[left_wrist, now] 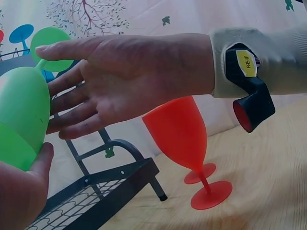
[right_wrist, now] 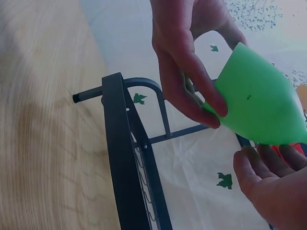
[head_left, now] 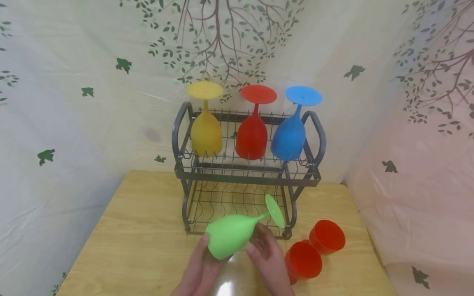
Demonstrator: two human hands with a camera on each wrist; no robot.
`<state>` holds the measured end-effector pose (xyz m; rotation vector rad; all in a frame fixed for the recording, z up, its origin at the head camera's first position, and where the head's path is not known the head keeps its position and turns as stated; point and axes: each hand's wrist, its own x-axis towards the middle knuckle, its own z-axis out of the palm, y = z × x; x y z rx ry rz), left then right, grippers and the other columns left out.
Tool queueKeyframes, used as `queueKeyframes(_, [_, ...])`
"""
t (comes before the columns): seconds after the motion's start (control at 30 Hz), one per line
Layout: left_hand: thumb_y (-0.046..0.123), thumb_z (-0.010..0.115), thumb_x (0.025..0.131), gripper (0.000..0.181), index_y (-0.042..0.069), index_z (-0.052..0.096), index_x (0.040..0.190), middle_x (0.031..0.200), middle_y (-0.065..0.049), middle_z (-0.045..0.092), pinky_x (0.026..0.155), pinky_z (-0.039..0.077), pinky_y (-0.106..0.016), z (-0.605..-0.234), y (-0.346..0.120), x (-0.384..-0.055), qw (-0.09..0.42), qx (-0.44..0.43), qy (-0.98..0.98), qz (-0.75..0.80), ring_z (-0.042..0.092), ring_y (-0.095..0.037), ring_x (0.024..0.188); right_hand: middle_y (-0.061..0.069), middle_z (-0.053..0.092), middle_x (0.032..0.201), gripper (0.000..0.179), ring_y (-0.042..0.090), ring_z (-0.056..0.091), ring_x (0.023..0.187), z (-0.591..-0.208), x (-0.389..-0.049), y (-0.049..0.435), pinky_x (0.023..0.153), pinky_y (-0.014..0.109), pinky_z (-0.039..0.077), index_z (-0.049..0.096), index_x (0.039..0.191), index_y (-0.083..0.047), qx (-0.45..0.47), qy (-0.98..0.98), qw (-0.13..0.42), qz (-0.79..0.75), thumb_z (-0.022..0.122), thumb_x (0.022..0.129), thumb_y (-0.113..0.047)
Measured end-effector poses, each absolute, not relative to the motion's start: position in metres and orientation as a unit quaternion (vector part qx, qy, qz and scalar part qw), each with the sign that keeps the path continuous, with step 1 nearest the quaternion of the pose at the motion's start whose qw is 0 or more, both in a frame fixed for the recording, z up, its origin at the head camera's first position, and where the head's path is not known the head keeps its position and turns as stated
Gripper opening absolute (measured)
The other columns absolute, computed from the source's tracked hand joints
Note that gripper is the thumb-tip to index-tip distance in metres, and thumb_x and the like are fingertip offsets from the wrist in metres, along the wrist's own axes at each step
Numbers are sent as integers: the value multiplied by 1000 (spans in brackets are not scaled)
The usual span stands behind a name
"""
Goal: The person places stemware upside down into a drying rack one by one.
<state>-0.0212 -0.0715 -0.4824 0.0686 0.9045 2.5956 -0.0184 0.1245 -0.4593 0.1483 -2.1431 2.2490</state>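
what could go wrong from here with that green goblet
It might slip: the left hand pinches the tilted light-green plastic-looking goblet near its rim, while the right hand touches it with fingers not wrapped round.

The right hand could bump the upright red plastic-looking goblets beside it and tip one.

The green goblet's round foot may catch on the dark metal two-tier rack, which it overlaps in the head view.

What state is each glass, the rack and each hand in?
Rack: standing on table
Green glass: tilted, held, mouth lower than base
Yellow glass: upside down on rack
Middle red glass: upside down on rack
Blue glass: upside down on rack
Front red glass: upright on table
Back red glass: upright on table
Left hand: holding green glass
Right hand: touching green glass
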Motion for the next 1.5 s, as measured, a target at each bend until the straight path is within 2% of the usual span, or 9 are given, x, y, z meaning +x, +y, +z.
queueKeyframes(0.2, [35,21,113,57,7,9,161,163,-14,29,124,27,-40,-487,-69,-24,193,59,332,921,36,-27,149,27,49,150,61,44,50,137,-458,-21,122,106,25,47,41,150,4,25,-685,8,728,67,96,-3])
queueKeyframes(0.5, [30,23,114,62,2,0,163,169,-18,13,124,27,-37,-496,-72,-26,208,46,337,917,35,-22,150,18,52,150,67,37,50,139,-468,-27,120,110,29,44,42,151,-1,6,-687,4,726,74,93,-8])
queueKeyframes(0.77, [27,29,113,55,1,21,161,164,-11,34,121,34,-39,-508,-76,-23,181,19,376,909,44,-21,145,20,52,150,71,36,50,139,-476,-29,121,109,30,46,38,152,0,-3,-686,-3,728,76,92,-9])
queueKeyframes(0.87, [25,31,113,54,-4,25,158,160,-14,39,118,39,-39,-509,-80,-23,142,9,425,894,48,-21,141,20,50,151,73,37,50,140,-478,-30,123,107,32,48,38,153,-1,-9,-691,0,723,76,92,-11])
queueKeyframes(1.03, [14,44,108,48,-14,35,146,145,-19,52,111,46,-35,-505,-89,-24,33,-39,550,833,56,-19,131,22,46,155,80,39,48,141,-484,-33,128,105,35,50,34,157,-1,-34,-709,4,704,79,92,-16])
queueKeyframes(1.13, [7,50,105,39,-9,48,141,139,-16,59,107,47,-25,-500,-95,-26,-30,-67,635,769,58,-12,127,20,46,155,83,37,49,140,-487,-36,130,107,38,49,34,157,-2,-52,-722,12,690,80,91,-19])
queueKeyframes(1.23, [0,53,103,37,-3,53,140,141,-15,59,104,46,-18,-499,-103,-29,-75,-72,695,712,56,-9,126,19,46,155,83,35,50,138,-489,-41,133,111,45,46,35,156,-2,-60,-735,28,675,81,90,-21])
queueKeyframes(1.37, [-8,55,99,46,1,52,144,148,-13,54,109,41,-17,-505,-114,-37,-131,-33,743,656,51,-16,133,18,45,156,82,37,50,139,-490,-47,134,113,53,43,38,156,-3,-67,-747,52,660,82,89,-22])
queueKeyframes(1.5, [-9,61,94,55,4,52,147,151,-14,52,116,31,-16,-511,-123,-45,-196,15,797,571,46,-26,140,16,48,155,78,39,48,140,-492,-54,135,114,57,41,41,155,-10,-65,-759,79,643,82,90,-19])
